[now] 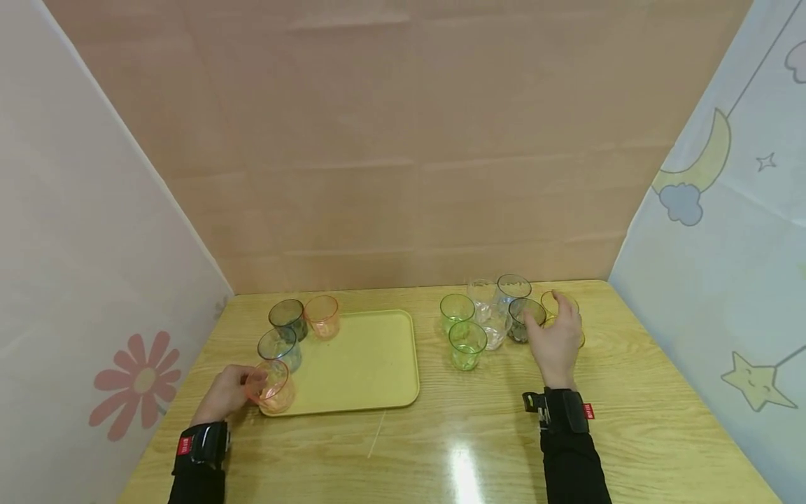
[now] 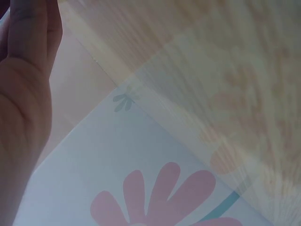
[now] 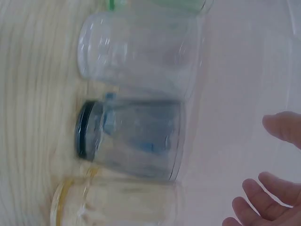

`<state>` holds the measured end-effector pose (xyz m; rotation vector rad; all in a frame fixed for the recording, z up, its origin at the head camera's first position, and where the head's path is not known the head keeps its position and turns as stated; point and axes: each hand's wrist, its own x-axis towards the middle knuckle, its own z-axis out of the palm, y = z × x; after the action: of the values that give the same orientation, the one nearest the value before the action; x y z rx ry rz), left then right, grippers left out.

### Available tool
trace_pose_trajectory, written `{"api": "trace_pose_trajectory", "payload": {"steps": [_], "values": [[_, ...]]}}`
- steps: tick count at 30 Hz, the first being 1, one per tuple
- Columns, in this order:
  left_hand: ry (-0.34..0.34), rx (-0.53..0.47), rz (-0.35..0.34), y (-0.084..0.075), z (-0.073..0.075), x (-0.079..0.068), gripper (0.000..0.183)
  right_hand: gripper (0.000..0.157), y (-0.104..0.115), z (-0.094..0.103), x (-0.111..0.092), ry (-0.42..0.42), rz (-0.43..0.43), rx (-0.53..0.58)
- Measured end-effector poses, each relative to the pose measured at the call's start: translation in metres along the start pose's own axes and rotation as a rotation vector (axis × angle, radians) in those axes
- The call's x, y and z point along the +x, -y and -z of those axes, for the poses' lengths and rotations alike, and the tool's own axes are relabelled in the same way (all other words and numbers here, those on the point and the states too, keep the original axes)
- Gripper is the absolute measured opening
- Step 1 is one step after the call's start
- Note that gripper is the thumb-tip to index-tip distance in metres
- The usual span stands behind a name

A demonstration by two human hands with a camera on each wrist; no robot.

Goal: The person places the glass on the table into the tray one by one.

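Observation:
My left hand is at the left side of a pink-orange glass, its fingers around the rim. That glass stands at the tray's front left corner; in the left wrist view only the hand shows. My right hand hovers over the right-hand glasses with thumb and fingers spread. Its thumb overlaps the rim of a grey glass, and its fingertips overlap a yellow glass. In the right wrist view the fingers hang apart from the grey glass, with nothing between them.
The yellow tray bears a grey glass, an orange glass and a blue glass along its left side. Green glasses, clear glasses and a blue glass crowd the back right. Walls border the table.

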<state>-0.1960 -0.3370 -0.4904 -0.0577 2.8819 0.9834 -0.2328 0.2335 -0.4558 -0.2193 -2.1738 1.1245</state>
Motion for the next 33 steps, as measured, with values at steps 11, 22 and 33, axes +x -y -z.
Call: {"api": "trace_pose_trajectory", "payload": {"steps": [11, 22, 33], "values": [[0.007, -0.045, 0.024, 0.0, -0.002, 0.001, 0.026, 0.115, -0.021, 0.039, 0.008, 0.402, -0.317, -0.236], [0.024, -0.035, 0.003, 0.002, 0.002, 0.001, 0.026, 0.104, -0.038, 0.042, 0.007, 0.497, -0.394, -0.176], [0.021, -0.029, 0.0, -0.001, 0.001, 0.0, 0.024, 0.095, -0.045, 0.046, 0.009, 0.431, -0.43, -0.015]]}}
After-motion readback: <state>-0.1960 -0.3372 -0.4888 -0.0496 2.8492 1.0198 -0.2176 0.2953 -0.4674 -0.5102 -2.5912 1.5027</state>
